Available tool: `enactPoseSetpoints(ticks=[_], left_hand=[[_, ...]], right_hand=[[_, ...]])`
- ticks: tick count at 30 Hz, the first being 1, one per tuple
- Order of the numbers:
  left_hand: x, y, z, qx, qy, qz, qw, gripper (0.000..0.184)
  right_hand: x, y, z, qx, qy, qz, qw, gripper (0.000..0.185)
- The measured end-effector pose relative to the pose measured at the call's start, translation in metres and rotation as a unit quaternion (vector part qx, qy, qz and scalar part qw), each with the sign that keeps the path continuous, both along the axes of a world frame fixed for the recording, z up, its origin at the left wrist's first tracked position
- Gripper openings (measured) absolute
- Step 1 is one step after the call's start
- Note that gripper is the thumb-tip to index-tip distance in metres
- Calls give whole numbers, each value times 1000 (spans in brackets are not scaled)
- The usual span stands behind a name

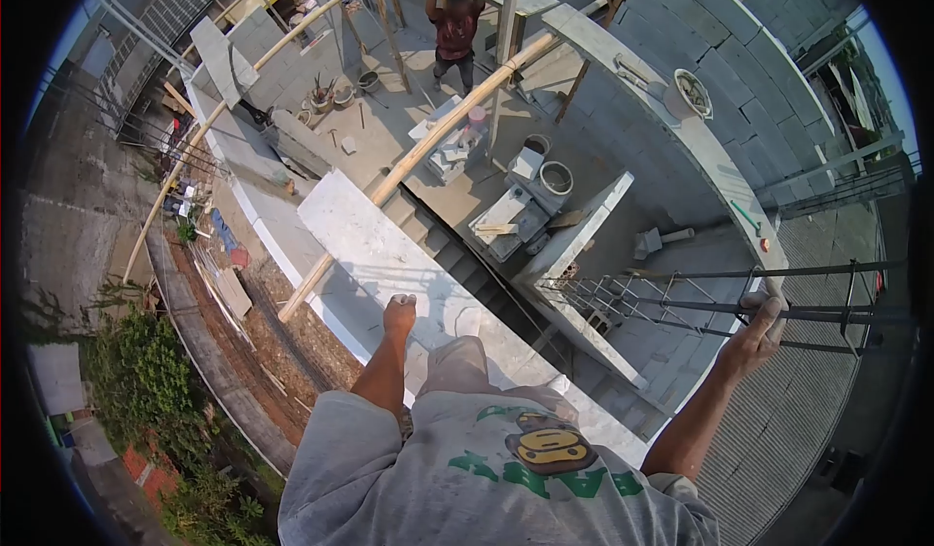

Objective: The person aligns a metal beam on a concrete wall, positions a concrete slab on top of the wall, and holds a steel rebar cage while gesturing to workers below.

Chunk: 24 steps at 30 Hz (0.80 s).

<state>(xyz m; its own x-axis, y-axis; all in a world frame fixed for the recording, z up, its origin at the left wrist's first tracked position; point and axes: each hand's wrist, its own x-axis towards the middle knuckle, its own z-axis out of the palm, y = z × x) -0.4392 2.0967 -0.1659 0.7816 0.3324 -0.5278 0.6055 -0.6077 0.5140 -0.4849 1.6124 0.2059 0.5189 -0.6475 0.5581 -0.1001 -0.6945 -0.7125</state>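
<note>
My right hand [753, 340] is closed on the steel rebar cage [671, 303], near where its long bars pass over the top edge of the block wall. My left hand [398, 314] is curled into a fist above a pale wall-top slab [375, 230]; whatever it may hold is hidden. One of my knees [457, 363] shows over that same slab, between my two arms. A long wooden pole [428, 162] lies across the slab just beyond my left hand.
Below lies a work floor with buckets [556, 178], a mortar-covered table [511, 223] and a dark stair opening [452, 254]. Another person [455, 35] stands at the far wall, arms raised. A bowl [689, 95] and green tool [746, 217] rest along the curved wall top. Ground drops away at left.
</note>
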Motion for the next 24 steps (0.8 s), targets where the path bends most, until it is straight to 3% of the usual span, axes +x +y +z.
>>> enactPoseSetpoints(ticks=[5, 8, 9, 12, 15, 18, 21, 24], left_hand=[[23, 1, -17, -61, 1, -25, 998, 41], [38, -10, -17, -73, -9, -73, 995, 40], [44, -16, -1, -57, -9, -98, 993, 41], [61, -17, -14, -104, -10, -124, 987, 41], [70, -14, -19, -141, -77, -148, 976, 34], [79, 0, -47, -141, -35, -148, 978, 38], [77, 1, -8, -89, -104, -240, 961, 38], [79, -3, -4, -156, -42, -134, 978, 32]], right_hand=[[2, -2, -7, -40, -15, -15, 999, 39], [3, 1, -15, -44, -14, -93, 995, 37], [4, 3, -14, -49, -16, -90, 995, 36], [3, 4, -15, -55, -25, -79, 995, 34], [2, 0, -19, -57, -39, -77, 995, 34], [3, -1, -20, -73, -45, -89, 992, 36], [3, -3, -22, -74, -37, -98, 992, 36], [2, -3, -23, -69, -36, -91, 993, 35]])
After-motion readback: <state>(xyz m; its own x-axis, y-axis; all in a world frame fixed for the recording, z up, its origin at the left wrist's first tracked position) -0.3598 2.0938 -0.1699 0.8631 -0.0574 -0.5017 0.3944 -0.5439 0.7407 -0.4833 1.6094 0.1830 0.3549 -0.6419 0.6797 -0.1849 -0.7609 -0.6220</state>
